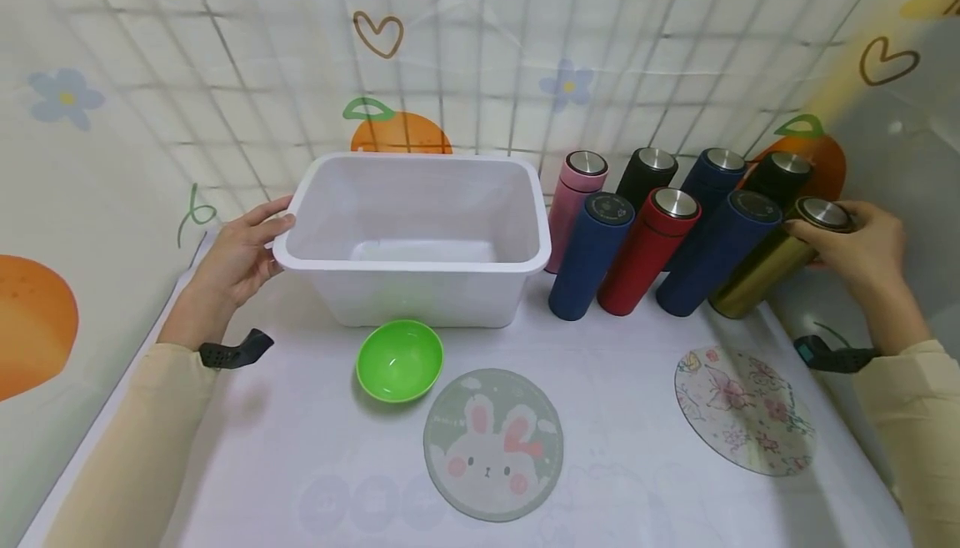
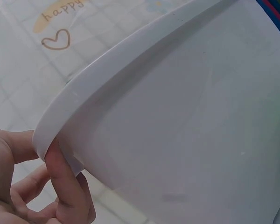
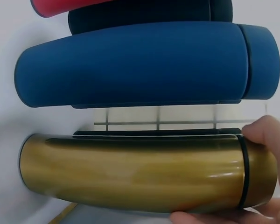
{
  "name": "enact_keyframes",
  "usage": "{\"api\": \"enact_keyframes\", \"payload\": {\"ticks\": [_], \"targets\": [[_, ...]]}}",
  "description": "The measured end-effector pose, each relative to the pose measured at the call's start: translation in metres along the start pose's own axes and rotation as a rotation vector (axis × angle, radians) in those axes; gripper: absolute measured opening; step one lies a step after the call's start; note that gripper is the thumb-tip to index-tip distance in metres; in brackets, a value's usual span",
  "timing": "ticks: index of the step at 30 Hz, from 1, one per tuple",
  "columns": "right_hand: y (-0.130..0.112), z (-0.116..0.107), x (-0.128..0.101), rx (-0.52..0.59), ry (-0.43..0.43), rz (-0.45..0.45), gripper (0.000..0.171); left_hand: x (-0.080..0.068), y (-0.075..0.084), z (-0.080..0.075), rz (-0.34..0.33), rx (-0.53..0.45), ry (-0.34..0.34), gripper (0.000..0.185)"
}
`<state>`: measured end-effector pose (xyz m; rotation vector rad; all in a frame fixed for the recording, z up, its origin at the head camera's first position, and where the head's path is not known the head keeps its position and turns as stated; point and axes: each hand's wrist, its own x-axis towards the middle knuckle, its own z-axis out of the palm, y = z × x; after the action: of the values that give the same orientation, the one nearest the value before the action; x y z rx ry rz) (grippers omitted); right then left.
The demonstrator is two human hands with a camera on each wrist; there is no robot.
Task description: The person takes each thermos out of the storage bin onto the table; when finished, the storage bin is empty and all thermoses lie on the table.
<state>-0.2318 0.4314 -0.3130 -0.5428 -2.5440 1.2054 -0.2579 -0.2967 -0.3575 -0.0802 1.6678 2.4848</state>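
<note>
Fingers of the right hand (image 1: pixel 862 249) curl round the cap end of the gold flask (image 1: pixel 772 260), rightmost in the front row, probably rigid, slick and weighty, while the left hand (image 1: pixel 240 256) pinches the white tub's (image 1: pixel 420 260) rim.

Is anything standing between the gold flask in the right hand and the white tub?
Yes. The gold flask stands rightmost; two navy flasks and a red flask stand between it and the white tub.

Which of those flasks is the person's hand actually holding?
The gold flask, at the right end of the front row. The right hand grips its lid end; the pink, black, red and blue ones stand untouched.
</note>
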Motion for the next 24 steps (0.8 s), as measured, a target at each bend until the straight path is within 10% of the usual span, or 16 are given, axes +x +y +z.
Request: {"api": "enact_keyframes", "payload": {"ticks": [3,9,13,18,24], "targets": [[0.005,0.002,-0.001,0.031,0.020,-0.007,0.043,0.001,0.001,0.000,-0.004,0.012,0.002,0.047],[0.006,0.006,-0.005,0.000,0.045,0.028,0.096,0.002,0.000,-0.003,-0.009,0.024,0.001,0.042],[0.000,0.002,-0.010,-0.053,0.105,0.076,0.097,0.001,-0.002,-0.004,0.002,0.038,0.003,0.040],[-0.011,-0.001,-0.028,-0.028,0.242,0.072,0.076,-0.005,0.005,-0.007,0.031,0.244,0.057,0.040],[-0.025,0.003,-0.067,-0.139,0.424,-0.266,0.056,-0.023,0.017,-0.004,0.225,0.688,0.269,0.051]]}}
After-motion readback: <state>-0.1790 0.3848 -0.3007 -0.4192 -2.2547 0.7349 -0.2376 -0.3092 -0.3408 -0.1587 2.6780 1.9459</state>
